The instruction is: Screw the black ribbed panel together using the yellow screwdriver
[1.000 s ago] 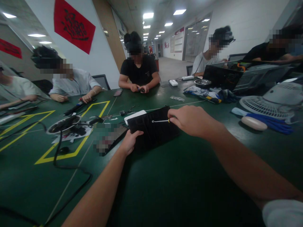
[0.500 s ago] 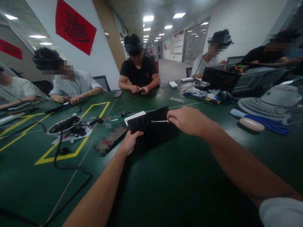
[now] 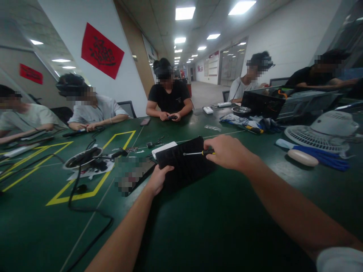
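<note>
Left hand (image 3: 159, 179): you have it closed on the left edge of the black panel (image 3: 181, 173), thumb lying on the face; your other fingers are mostly hidden.
Right hand (image 3: 228, 152): your fingers are pinched around the handle of a screwdriver (image 3: 195, 153), palm turned down.
Screwdriver: its yellow-and-black handle is at your fingertips and its metal shaft points left across the panel; you cannot tell whether the tip touches.
Black panel: it is in front of you on the green table (image 3: 227, 226), set at a slant, between your two hands.
Behind the panel: a white flat thing (image 3: 164, 149) shows past its top left edge.
Left of the panel: a flat blurred thing (image 3: 136, 176) lies near your left hand; farther left, a dish (image 3: 65, 165) of dark parts sits by yellow tape (image 3: 98, 185) and a black cable (image 3: 90, 212).
Right side: a pale oval thing (image 3: 303, 157) lies against a blue glove (image 3: 334, 162), near a grey fan (image 3: 330, 124).
Across the table: a person in a black shirt (image 3: 172, 96) holds something small in both hands.
</note>
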The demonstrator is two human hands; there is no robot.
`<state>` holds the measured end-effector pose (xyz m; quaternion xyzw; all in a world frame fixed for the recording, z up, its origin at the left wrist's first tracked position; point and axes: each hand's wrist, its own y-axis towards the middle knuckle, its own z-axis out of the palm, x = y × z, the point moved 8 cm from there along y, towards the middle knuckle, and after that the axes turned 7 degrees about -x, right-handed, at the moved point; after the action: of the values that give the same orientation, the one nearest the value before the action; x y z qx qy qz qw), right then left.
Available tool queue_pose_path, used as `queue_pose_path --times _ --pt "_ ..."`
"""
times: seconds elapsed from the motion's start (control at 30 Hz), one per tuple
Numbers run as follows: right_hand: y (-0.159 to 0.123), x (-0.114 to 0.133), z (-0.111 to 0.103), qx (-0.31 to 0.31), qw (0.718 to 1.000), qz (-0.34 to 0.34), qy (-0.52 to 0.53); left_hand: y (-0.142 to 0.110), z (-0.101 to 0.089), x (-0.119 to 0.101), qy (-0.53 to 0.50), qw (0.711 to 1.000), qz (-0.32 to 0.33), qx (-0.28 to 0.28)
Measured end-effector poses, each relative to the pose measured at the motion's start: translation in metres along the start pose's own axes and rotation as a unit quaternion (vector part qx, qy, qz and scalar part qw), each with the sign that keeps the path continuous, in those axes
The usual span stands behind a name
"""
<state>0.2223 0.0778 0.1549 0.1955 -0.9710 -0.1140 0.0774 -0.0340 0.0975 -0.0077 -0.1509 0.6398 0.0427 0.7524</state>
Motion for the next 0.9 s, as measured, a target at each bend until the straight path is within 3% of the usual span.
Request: queue_pose_path --times 0.27,0.9 --pt "0.001 0.002 0.001 -0.007 1.0 0.013 -0.012 -0.004 0.0 -0.005 0.015 1.0 0.011 -0.001" --pt "-0.002 0.005 0.012 0.06 0.997 -0.01 -0.048 0.0 0.002 -0.003 0.01 1.0 0.014 0.0"
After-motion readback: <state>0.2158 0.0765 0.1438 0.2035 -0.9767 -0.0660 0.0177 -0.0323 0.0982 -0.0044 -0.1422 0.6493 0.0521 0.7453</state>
